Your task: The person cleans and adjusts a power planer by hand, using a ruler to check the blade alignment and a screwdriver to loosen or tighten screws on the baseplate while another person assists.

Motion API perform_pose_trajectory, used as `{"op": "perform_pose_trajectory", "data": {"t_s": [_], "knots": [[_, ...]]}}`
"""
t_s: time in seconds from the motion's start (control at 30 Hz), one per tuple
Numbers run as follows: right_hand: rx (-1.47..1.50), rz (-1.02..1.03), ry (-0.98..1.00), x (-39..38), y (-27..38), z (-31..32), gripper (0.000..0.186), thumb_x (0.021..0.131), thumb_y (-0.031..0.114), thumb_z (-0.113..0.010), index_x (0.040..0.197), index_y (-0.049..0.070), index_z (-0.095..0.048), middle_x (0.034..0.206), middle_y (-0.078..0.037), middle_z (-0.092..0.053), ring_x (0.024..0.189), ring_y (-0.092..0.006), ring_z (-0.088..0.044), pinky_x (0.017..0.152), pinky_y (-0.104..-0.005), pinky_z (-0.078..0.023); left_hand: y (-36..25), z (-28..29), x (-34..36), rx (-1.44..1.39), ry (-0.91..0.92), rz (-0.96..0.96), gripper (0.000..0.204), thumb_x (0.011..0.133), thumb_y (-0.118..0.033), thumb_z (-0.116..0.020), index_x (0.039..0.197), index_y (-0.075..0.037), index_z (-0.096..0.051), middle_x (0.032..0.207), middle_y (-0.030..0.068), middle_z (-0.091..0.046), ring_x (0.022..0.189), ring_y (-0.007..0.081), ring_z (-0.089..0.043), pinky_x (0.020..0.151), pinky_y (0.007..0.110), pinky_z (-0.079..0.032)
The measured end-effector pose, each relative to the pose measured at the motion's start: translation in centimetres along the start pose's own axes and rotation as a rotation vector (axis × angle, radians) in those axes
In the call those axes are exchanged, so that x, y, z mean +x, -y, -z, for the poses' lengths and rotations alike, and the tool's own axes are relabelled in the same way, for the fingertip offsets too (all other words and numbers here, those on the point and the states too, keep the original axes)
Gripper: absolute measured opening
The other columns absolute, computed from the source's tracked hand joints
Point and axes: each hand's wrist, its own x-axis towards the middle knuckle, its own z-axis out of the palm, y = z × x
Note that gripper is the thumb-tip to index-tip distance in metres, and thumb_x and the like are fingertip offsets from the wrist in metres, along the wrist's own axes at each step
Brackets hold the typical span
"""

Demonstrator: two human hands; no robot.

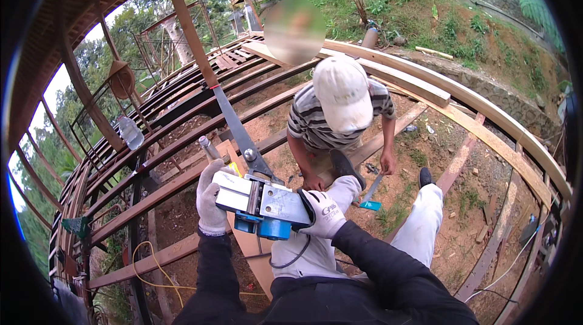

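Note:
My gloved left hand [211, 203] grips the white end of a power planer [272, 203] with a blue motor housing and a silver metal base, held tilted over my lap. My gloved right hand [319, 215] is closed on its dark end at the right. A black cord hangs beneath it. Just behind the planer are a metal post bracket [234, 127] and a silver cylindrical object [209, 147]. In front of me a crouched co-worker in a cap and striped shirt [340, 112] holds a thin blade-like tool with a teal end [370, 205] in one hand.
Dark joists [146, 218] span bare soil around me. Long pale planks [495, 152] lie along the right and back. A wooden post [185, 21] rises at left, near a water jug [130, 133]. A yellow cord [158, 270] and a white cord cross the ground.

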Motion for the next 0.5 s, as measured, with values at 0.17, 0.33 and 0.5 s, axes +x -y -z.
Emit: {"op": "perform_pose_trajectory", "data": {"t_s": [0.17, 0.33, 0.5], "knots": [[0.019, 0.0, -0.205, 0.1, 0.5, 2.2, 0.1, 0.07, 0.049, -0.086, 0.149, 0.004, -0.046, 0.133, -0.022, -0.057, 0.123, -0.0399, -0.057, 0.105, -0.0514, -0.045, -2.2, -4.0, 2.7, -0.013, 0.229, -0.135, 0.06, 0.089, -0.025, -0.063, 0.141, 0.005, -0.053, 0.119, 0.0208, -0.066, 0.11, 0.0285, -0.066, 0.099, 0.04, -0.054], [0.024, -0.025, -0.321, 0.5, -1.2, 3.0, 0.106, 0.063, 0.042, -0.091, 0.149, 0.003, -0.044, 0.136, -0.023, -0.055, 0.125, -0.0423, -0.054, 0.107, -0.0513, -0.045, -3.0, -7.9, 6.5, 0.054, 0.369, -0.167, 0.059, 0.091, -0.026, -0.058, 0.141, 0.005, -0.053, 0.116, 0.0244, -0.067, 0.111, 0.0304, -0.066, 0.099, 0.04, -0.053], [0.052, -0.047, -0.442, 1.5, -2.1, 4.8, 0.112, 0.056, 0.028, -0.094, 0.15, -0.004, -0.042, 0.141, -0.026, -0.052, 0.135, -0.0439, -0.048, 0.116, -0.0485, -0.04, -5.2, -12.1, 9.4, 0.193, 0.39, -0.166, 0.054, 0.09, -0.018, -0.052, 0.137, 0.008, -0.056, 0.115, 0.0165, -0.068, 0.107, 0.0235, -0.066, 0.099, 0.036, -0.051]]}}
